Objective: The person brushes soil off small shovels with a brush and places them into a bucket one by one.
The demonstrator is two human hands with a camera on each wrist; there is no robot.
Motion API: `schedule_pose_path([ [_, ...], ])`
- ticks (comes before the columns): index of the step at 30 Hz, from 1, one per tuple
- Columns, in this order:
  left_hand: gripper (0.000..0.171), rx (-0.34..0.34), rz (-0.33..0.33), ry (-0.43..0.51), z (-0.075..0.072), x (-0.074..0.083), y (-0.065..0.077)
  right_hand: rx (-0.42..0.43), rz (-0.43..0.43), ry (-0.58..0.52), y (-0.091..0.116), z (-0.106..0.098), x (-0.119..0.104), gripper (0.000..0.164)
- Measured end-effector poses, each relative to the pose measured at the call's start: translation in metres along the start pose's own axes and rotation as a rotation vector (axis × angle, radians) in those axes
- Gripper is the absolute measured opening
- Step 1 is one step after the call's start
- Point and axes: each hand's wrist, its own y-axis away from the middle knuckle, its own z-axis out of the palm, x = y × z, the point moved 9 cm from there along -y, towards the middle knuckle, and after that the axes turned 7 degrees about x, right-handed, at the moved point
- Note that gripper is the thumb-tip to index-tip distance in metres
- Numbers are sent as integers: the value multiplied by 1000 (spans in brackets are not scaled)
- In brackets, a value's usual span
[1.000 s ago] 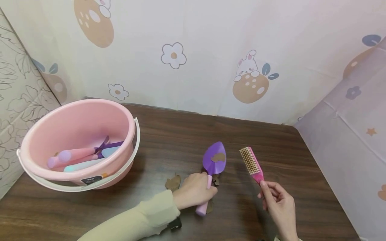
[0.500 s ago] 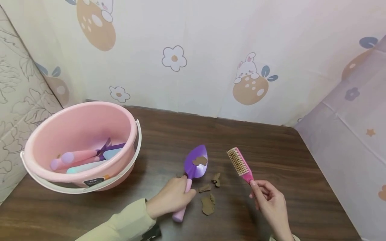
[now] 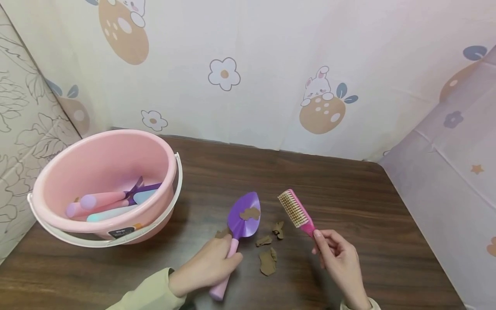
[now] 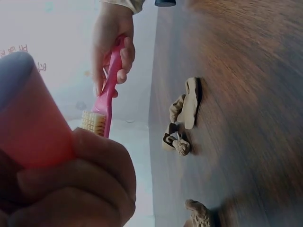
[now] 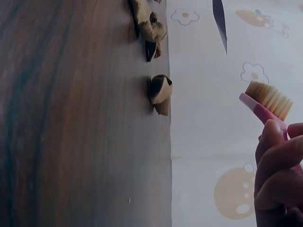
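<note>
My left hand (image 3: 205, 267) grips the pink handle of a garden trowel (image 3: 241, 227), whose purple blade carries a flat brown clay-like piece (image 3: 249, 213). The blade seems held above the table. In my right hand (image 3: 341, 262), a pink brush (image 3: 296, 209) with tan bristles is pinched by its handle, bristles facing left. Between the hands, several brown scraps lie on the table, among them a larger flat piece (image 3: 267, 262). Another scrap (image 3: 222, 233) peeks out behind the left hand. In the left wrist view the curled fingers (image 4: 94, 179) hide part of the trowel handle.
A pink bucket (image 3: 104, 142) with a white handle stands at the left. Inside it lie several tools with pink handles (image 3: 104, 199) and a light blue one (image 3: 112, 213). The dark wooden table (image 3: 348, 181) meets a patterned wall covering (image 3: 267, 86) behind and at both sides.
My left hand has carried the trowel left and toward me, bringing the table scraps into sight. My right hand has shifted left with the brush, still holding it.
</note>
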Motion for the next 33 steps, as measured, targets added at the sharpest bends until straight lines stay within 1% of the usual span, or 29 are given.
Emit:
schedule_pose_path([
  [6, 15, 8, -20, -14, 0, -3, 6, -46, -22, -25, 7, 9, -7, 14],
  [13, 15, -11, -42, 23, 4, -3, 12, -110, -38, -28, 16, 19, -16, 11],
  [16, 16, -14, -34, 25, 5, 0, 12, -118, -53, -22, 18, 21, -21, 6],
  [19, 18, -14, -17, 15, 4, 3, 9, -108, -77, -10, 18, 21, -26, 5],
  [23, 21, -11, 7, -9, 1, 8, 2, -85, -127, 5, 16, 20, -33, 5],
  [27, 21, -12, 13, -16, 0, 10, -1, -85, -187, 21, 17, 20, -39, 10],
  [30, 21, -14, 6, -13, 1, 10, -2, -102, -248, 14, 20, 22, -44, 17],
  [33, 20, -20, 0, -15, 3, 10, -4, -145, -313, -4, 25, 26, -48, 22],
])
